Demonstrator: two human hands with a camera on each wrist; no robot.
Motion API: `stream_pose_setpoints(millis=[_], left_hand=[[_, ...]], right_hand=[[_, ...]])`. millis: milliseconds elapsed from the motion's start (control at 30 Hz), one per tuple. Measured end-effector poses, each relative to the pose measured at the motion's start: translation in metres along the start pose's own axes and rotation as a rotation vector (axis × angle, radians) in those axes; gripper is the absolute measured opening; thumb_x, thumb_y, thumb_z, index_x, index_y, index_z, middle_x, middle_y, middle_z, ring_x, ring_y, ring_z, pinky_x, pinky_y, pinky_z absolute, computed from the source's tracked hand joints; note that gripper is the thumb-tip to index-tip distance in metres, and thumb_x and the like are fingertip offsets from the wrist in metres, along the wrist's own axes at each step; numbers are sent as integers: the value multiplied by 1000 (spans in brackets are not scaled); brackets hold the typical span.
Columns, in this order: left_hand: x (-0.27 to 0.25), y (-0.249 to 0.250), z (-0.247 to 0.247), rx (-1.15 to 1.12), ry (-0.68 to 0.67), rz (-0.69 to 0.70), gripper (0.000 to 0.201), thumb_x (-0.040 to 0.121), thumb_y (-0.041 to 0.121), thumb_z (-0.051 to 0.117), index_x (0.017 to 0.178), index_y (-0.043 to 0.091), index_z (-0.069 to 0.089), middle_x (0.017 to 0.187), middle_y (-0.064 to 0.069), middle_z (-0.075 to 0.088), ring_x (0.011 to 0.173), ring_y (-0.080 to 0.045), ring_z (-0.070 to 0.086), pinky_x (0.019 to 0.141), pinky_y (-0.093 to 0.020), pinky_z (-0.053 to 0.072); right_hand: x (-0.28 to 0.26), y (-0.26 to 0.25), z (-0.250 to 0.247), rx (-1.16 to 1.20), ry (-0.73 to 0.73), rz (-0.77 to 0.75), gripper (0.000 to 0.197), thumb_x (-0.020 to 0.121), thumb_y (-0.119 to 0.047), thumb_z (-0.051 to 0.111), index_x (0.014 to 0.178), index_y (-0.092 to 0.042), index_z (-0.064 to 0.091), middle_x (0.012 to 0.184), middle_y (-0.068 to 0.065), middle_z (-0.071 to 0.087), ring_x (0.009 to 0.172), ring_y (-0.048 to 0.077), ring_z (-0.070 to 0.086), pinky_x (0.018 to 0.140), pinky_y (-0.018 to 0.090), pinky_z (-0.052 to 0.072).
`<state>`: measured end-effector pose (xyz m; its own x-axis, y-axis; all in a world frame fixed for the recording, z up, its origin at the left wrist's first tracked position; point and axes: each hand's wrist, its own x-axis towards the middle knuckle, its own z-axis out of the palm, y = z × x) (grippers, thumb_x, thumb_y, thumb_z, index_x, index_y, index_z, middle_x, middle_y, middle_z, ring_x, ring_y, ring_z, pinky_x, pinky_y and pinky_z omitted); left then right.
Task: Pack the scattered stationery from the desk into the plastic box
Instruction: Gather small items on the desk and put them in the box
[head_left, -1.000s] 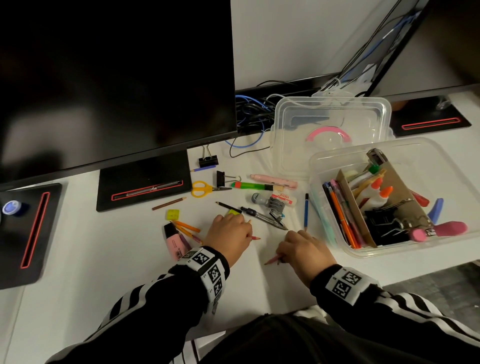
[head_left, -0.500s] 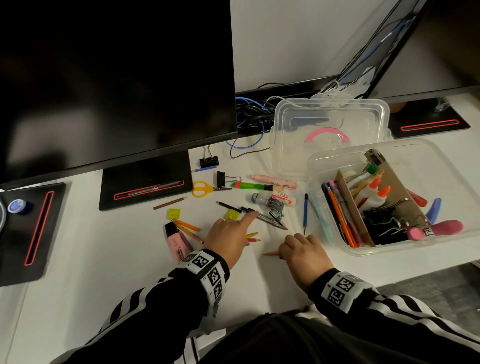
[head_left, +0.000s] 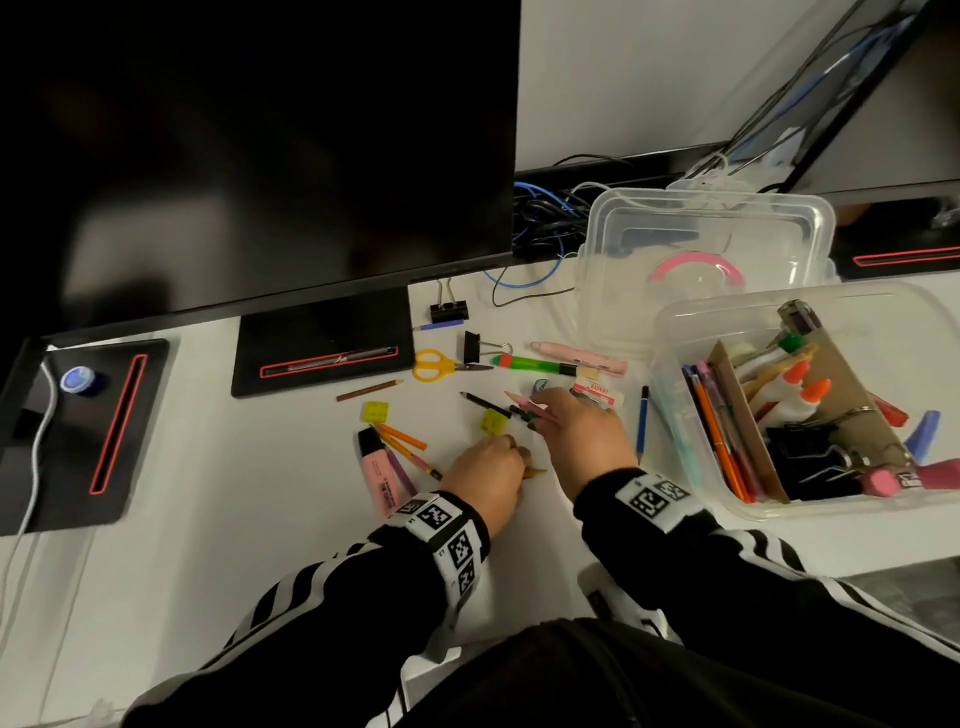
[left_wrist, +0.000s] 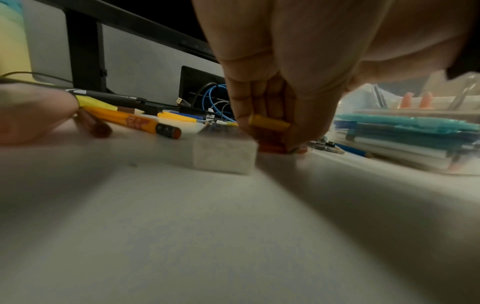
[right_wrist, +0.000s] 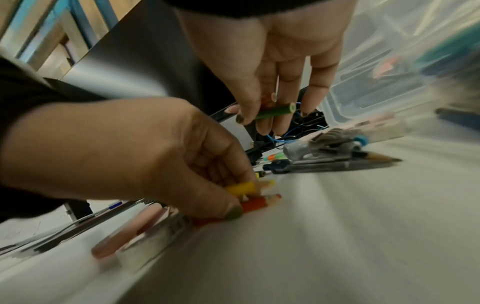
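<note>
Down on the tabletop (head_left: 291, 519), the left hand (head_left: 485, 475) pinches short yellow and red pencils (right_wrist: 249, 195). Just beyond, the right hand (head_left: 582, 436) grips a green pencil (right_wrist: 275, 112), near the plastic box (head_left: 670, 364) at the tabletop's right edge.

Clear glossy plastic box (head_left: 675, 332); matt white desk (head_left: 260, 519); wooden pencils (head_left: 370, 390).

Both hands (head_left: 485, 470) (head_left: 576, 431) low, fingers pinched
</note>
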<state>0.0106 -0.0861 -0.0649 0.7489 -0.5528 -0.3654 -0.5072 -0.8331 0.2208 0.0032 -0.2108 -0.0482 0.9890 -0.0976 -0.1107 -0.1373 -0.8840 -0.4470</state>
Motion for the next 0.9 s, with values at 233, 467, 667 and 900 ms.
stream_pose_setpoints(millis=[233, 467, 667, 900], left_hand=[[-9, -6, 3, 68, -16, 6, 28, 92, 12, 45, 117, 8, 57, 118, -11, 53, 110, -28, 47, 91, -34, 35], [-17, -9, 8, 164, -20, -27, 29, 89, 15, 47, 117, 7, 52, 118, -12, 52, 110, -30, 46, 93, -37, 30], [-16, -15, 13, 169, -54, 15, 33, 94, 19, 38, 122, 5, 48, 121, -14, 49, 107, -32, 46, 92, -37, 29], [-14, -18, 6, 212, -29, 120, 30, 93, 21, 42, 119, 10, 52, 120, -10, 53, 108, -27, 47, 94, -35, 29]], right_hand=[[47, -21, 18, -171, -142, -41, 24, 93, -30, 50, 109, -26, 67, 104, 2, 68, 100, 24, 59, 91, 37, 44], [71, -34, 30, -335, -232, -37, 31, 93, -37, 49, 119, -24, 60, 128, 3, 54, 120, 25, 47, 99, 39, 35], [85, -49, 33, -442, -369, 40, 41, 92, -37, 48, 128, -17, 50, 131, 5, 50, 124, 25, 46, 105, 41, 29], [76, -54, 38, -594, -319, -111, 40, 97, -28, 29, 127, -11, 49, 130, 8, 51, 123, 26, 42, 99, 39, 30]])
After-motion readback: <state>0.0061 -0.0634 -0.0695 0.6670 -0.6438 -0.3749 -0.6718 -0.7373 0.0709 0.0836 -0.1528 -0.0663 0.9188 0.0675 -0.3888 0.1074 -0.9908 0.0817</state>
